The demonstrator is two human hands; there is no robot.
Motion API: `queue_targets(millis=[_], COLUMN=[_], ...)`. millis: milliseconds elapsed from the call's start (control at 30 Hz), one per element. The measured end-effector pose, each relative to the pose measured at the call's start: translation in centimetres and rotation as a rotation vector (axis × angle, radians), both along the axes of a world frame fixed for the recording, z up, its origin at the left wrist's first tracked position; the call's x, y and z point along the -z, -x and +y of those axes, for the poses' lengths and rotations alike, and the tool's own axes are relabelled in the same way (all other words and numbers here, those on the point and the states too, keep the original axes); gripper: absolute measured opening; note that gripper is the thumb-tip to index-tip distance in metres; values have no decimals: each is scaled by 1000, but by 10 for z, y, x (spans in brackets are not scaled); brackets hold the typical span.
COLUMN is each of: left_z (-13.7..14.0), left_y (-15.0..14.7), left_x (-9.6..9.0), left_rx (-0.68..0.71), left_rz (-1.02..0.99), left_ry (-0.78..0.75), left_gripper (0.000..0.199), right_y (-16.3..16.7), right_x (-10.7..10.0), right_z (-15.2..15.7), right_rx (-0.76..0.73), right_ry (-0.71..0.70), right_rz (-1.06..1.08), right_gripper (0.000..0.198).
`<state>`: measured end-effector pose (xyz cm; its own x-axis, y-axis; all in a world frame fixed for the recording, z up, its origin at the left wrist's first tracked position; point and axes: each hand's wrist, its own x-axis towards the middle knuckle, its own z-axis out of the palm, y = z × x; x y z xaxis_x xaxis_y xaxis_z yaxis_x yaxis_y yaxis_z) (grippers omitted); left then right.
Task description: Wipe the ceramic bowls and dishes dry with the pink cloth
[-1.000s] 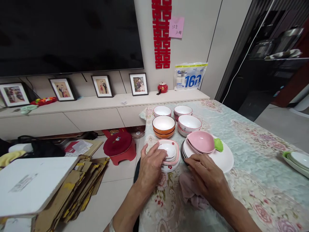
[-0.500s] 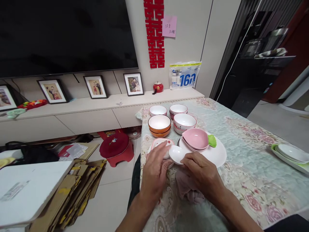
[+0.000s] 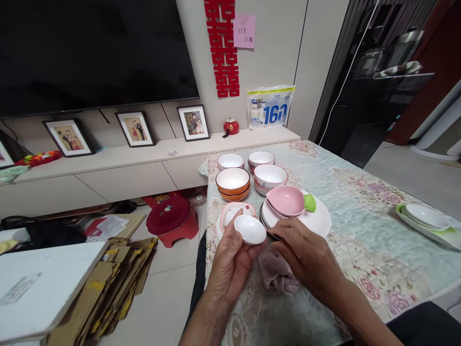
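A small white bowl [image 3: 249,229] is tilted in my left hand [image 3: 230,264], its thumb at the rim and its fingers beneath. My right hand [image 3: 306,254] is just right of the bowl, fingers loosely bent and thumb apart, with nothing seen in it. Whether its fingertips touch the rim I cannot tell. Behind my left hand lies a pink-rimmed dish [image 3: 248,208]. A pink leaf-tipped bowl [image 3: 287,201] is stacked on a white plate [image 3: 322,218] beyond my right hand. A crumpled mauve cloth [image 3: 279,274] lies below my hands.
Orange bowls [image 3: 233,188] and white red-rimmed bowls [image 3: 270,177] stand stacked farther back. White and green dishes [image 3: 428,218] sit at the right on the flowered tablecloth [image 3: 360,230]. A red stool [image 3: 171,218] and flattened cardboard [image 3: 104,283] are on the floor at left.
My left hand has turned to cradle the small white bowl from below. My right hand has let go of its rim. The bowl has shifted slightly left, and the view has moved a little.
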<state>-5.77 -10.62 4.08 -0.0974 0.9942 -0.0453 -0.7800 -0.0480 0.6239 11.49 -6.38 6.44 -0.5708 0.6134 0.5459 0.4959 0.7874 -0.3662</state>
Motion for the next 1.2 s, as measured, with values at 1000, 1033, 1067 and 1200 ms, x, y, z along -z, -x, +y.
queue_targets(millis=[1000, 1033, 1067, 1200], left_z=[-9, -9, -9, -8], left_y=[1, 2, 2, 0], left_x=[-6, -6, -7, -6], left_rx=[68, 71, 74, 90], left_rz=[9, 13, 18, 23], left_ry=[57, 57, 57, 49], left_gripper=[49, 50, 51, 54], right_y=[-30, -37, -43, -55], right_x=[-17, -23, -27, -31], right_z=[-8, -6, -4, 2], right_rx=[-17, 1, 26, 69], right_ry=[294, 285, 270, 304], right_rz=[-263, -197, -139, 34], right_gripper=[16, 16, 15, 19])
